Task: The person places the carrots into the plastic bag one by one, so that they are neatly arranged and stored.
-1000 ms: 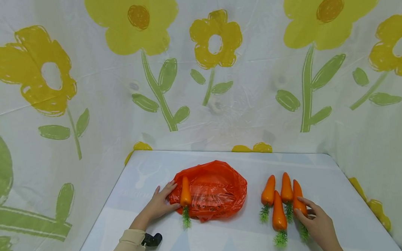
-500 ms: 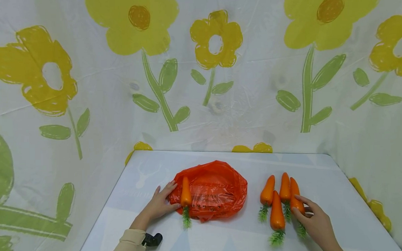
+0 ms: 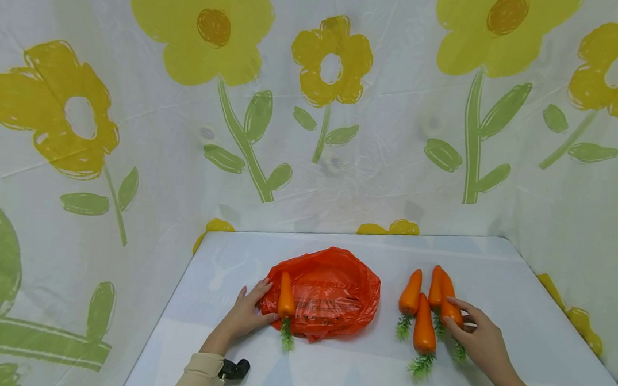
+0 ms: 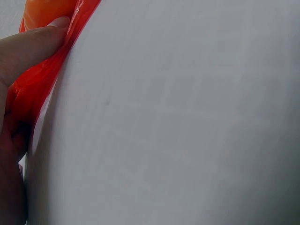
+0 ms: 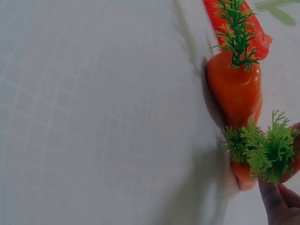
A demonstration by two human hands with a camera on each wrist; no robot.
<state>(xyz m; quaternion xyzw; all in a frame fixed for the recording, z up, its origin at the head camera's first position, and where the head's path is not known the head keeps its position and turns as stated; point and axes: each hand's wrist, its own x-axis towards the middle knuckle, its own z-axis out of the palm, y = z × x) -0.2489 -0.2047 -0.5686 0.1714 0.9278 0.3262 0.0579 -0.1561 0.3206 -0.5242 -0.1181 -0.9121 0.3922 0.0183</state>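
A red plastic bag (image 3: 339, 284) lies on the table with its mouth spread wide. One toy carrot (image 3: 285, 297) with a green leafy top lies over the bag's left side. My left hand (image 3: 242, 315) rests at that side, fingers and thumb spread apart; in the left wrist view the thumb (image 4: 33, 49) lies against the bag beside orange. Right of the bag several toy carrots lie close together, among them a front carrot (image 3: 423, 329) and a left carrot (image 3: 410, 292). My right hand (image 3: 481, 338) grips the rightmost carrot (image 3: 448, 290) between thumb and fingers.
The pale table (image 3: 368, 363) has rounded far corners. Behind it and along both sides hangs a white cloth (image 3: 380, 172) printed with yellow flowers. A small black device (image 3: 235, 369) sits at my left wrist.
My right hand has shifted slightly left with its carrot, now closer against the neighbouring ones. The other grouped carrots have also slid a little left. The left hand and bag stay put.
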